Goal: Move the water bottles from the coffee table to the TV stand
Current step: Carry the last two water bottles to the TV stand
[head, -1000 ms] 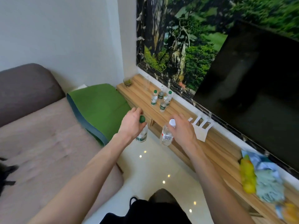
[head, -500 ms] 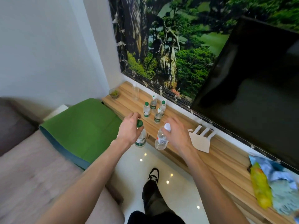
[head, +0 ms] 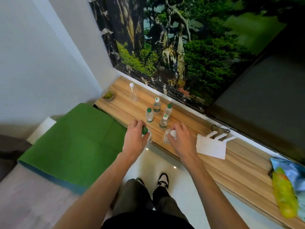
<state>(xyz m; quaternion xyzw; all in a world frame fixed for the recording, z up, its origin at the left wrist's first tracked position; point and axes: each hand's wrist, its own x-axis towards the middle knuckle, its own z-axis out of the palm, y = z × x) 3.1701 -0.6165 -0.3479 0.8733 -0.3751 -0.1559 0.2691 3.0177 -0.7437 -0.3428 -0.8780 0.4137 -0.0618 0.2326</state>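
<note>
Wooden TV stand (head: pixel 184 129): a green-capped bottle (head: pixel 145 130) was gripped by the left hand (head: pixel 136 139) and a white-capped bottle (head: pixel 171 134) by the right hand (head: pixel 180 139), both held at its front edge, near four standing bottles (head: pixel 157 113).

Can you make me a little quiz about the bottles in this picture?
1. Count it: how many capped bottles already stand on the wooden TV stand, not in a hand?
2. True or false: the left hand holds a bottle with a white cap.
3. Pick one: the white router lies (A) left of the left hand, (B) right of the right hand, (C) on the green cushion.

Key
1. Five: four green-labelled bottles in a group, plus one clear bottle with a white cap farther back.
2. False: its green cap shows; the white cap is in the right hand.
3. B.
</note>
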